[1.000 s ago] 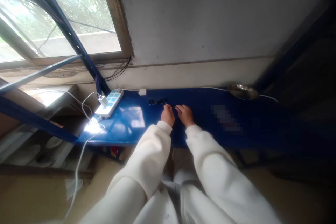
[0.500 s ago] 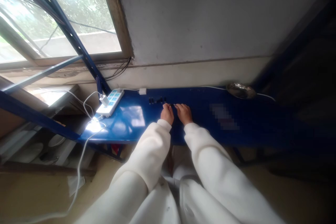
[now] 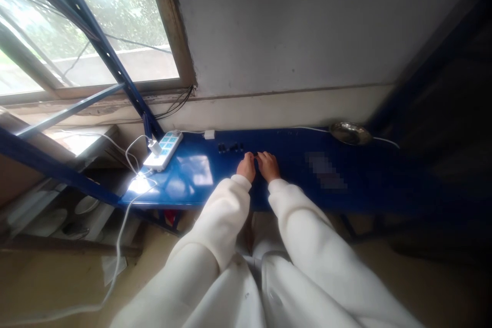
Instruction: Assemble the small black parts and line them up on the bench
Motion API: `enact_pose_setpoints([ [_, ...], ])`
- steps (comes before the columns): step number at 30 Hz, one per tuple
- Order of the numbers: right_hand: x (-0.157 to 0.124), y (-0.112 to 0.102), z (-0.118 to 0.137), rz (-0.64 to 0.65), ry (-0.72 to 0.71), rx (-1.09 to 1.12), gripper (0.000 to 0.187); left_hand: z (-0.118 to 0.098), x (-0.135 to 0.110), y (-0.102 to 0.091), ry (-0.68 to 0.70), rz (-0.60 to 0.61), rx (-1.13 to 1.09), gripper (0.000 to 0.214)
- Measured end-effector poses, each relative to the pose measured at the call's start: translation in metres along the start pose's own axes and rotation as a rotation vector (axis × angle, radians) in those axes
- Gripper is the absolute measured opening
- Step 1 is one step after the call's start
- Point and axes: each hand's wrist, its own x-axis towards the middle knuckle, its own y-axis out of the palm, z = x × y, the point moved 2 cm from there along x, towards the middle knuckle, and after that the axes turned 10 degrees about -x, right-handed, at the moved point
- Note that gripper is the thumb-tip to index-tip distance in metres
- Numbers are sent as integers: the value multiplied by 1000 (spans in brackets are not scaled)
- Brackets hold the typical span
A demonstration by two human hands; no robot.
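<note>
Bare hands close together over a glossy blue counter (image 3: 292, 189), small dark pieces (image 3: 231, 148) just beyond.
Nearest, thick, soft-looking white sleeves (image 3: 221, 218) crease in rounded folds behind the left hand (image 3: 246, 167) and right hand (image 3: 268, 166). The fingers of both hands are bent, their tips drawn near one another; whether they pinch anything cannot be told. The pieces lie on the counter just past the left fingers and slightly leftward: short, stubby and near-black, in a loose row, too small to make out further. Well left of the fingers, a flat oblong power strip (image 3: 166, 149) in white plastic has blue panels. Beyond the pieces sits a boxy white block (image 3: 209, 135); far right of the fingers, a shiny, rounded metal bowl (image 3: 351, 133). Behind stands a matte grey wall (image 3: 284, 31).
</note>
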Motion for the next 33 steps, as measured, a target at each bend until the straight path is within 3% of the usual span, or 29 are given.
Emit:
enact_pose_setpoints([
  [12,0,2,-5,10,139,-42,32,-6,-6,-3,63,-78,-148,13],
  [23,0,1,-4,31,89,-21,30,-2,-1,-1,-17,-28,-153,12],
  [29,1,3,-3,35,57,-1,29,-8,-3,-3,120,-32,-13,18],
  [33,2,5,-3,37,37,16,28,-10,-3,-5,84,-30,17,20],
])
